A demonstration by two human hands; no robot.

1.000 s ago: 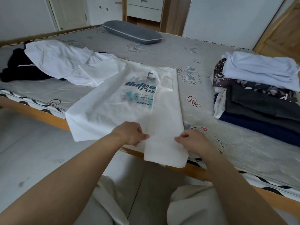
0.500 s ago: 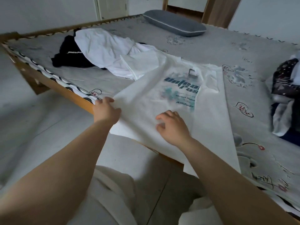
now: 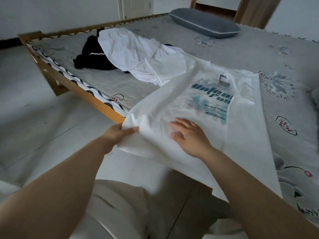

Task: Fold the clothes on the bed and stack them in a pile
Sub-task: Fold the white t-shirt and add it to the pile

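Observation:
A white T-shirt (image 3: 174, 99) with a blue-green print lies face down on the bed's near edge, its right side folded over. My left hand (image 3: 119, 133) pinches the shirt's lower left corner and holds it raised off the mattress. My right hand (image 3: 189, 135) lies flat on the shirt's lower middle, fingers spread. Behind the shirt lie a crumpled white garment (image 3: 127, 50) and a black garment (image 3: 93, 56), both unfolded.
A grey pillow (image 3: 204, 22) rests at the far side of the grey patterned mattress (image 3: 241, 54). The wooden bed frame (image 3: 72, 83) runs diagonally at left, with pale floor (image 3: 34, 109) beside it. My knees in light trousers are below.
My left hand has taken hold of the shirt's left corner and lifted it inward. My right hand moved onto the shirt's middle. The view swung left, so the folded pile is out of sight.

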